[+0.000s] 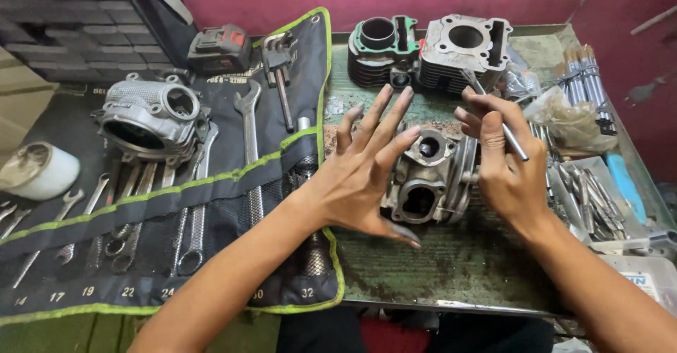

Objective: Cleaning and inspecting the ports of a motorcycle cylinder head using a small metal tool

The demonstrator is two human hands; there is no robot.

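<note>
A grey finned engine cylinder head [431, 178] lies on the worn green bench top [451, 268] in front of me. My left hand [367, 173] is spread flat with fingers apart, its palm against the head's left side and the thumb under its lower edge. My right hand [502, 166] rests on the head's right side and holds a thin metal rod [497, 115] that slants up toward the back.
A black tool roll [211, 184] with green trim holds several wrenches at the left, with another cylinder head [151, 117] on it. Two cylinder blocks [430, 50] stand at the back. Metal rods and small tools [585, 184] fill the right side. A white cup [39, 171] lies far left.
</note>
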